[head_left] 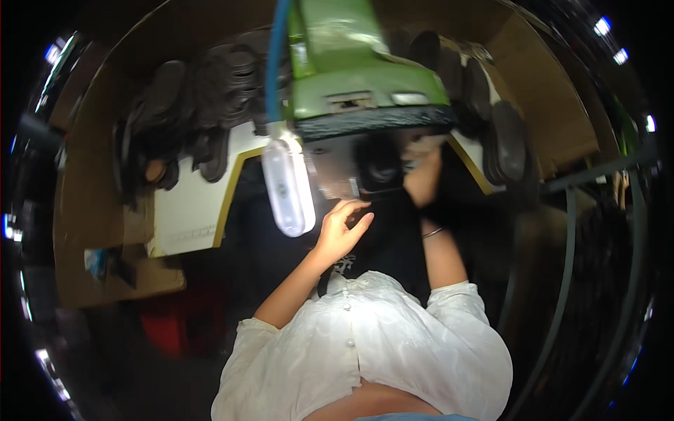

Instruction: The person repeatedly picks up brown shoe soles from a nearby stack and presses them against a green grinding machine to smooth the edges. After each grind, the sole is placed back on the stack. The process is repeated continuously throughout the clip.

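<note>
A green machine (365, 84) with a dark strip along its lower front edge stands before me. Under that edge sits a dark rounded part (379, 160), blurred, and I cannot make out whether it belongs to the machine. My left hand (338, 231) is just below the machine's metal front, thumb apart from the fingers, with nothing seen in it. Smeared by motion, my right hand (423, 181) reaches up beside the dark part at the machine's right. Its fingers are partly hidden, so what it holds, if anything, does not show.
A lit white lamp (288, 186) hangs left of the machine, by a blue hose (276, 67). Stacks of dark shoe soles (228, 81) lie on a white, yellow-edged table (189, 210), with more soles (505, 144) at right. Cardboard walls surround it; metal rails (567, 259) stand right.
</note>
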Demonstrator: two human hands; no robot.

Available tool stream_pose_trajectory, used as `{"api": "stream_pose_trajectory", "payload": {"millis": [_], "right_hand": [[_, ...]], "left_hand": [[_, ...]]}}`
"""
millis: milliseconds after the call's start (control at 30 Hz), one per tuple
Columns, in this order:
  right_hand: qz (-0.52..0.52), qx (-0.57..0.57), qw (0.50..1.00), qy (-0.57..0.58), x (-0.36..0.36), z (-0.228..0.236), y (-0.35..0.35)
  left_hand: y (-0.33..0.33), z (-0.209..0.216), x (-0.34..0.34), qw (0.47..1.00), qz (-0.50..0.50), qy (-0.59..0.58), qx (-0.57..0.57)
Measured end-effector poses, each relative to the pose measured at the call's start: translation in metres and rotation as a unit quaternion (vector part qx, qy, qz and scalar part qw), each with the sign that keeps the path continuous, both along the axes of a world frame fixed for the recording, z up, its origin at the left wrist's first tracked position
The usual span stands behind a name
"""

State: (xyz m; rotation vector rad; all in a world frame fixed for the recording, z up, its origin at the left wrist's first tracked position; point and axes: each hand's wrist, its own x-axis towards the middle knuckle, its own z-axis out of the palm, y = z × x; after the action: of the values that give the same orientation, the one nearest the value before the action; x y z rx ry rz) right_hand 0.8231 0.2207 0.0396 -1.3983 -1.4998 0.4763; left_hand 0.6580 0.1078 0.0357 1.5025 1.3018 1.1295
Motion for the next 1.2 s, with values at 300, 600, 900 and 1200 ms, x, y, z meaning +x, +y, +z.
{"api": "stream_pose_trajectory", "payload": {"millis": [300,600,900,1200], "right_hand": [[0.085,0.015,0.996,0.015,-0.003,-0.014,-0.009],[0.161,-0.145,0.972,0.088,0.002,-0.051,-0.072],[0.389,-0.36,0.756,0.383,0.002,-0.033,-0.114],[0.379,-0.407,0.822,0.124,0.001,-0.064,-0.153]], "left_hand": [[0.057,-0.008,-0.164,0.819,0.436,0.338,0.157],[0.036,0.037,-0.195,0.821,0.443,0.335,0.135],[-0.044,0.074,-0.087,0.984,0.042,-0.133,0.109],[-0.006,0.069,0.004,0.98,-0.023,-0.139,-0.144]]}}
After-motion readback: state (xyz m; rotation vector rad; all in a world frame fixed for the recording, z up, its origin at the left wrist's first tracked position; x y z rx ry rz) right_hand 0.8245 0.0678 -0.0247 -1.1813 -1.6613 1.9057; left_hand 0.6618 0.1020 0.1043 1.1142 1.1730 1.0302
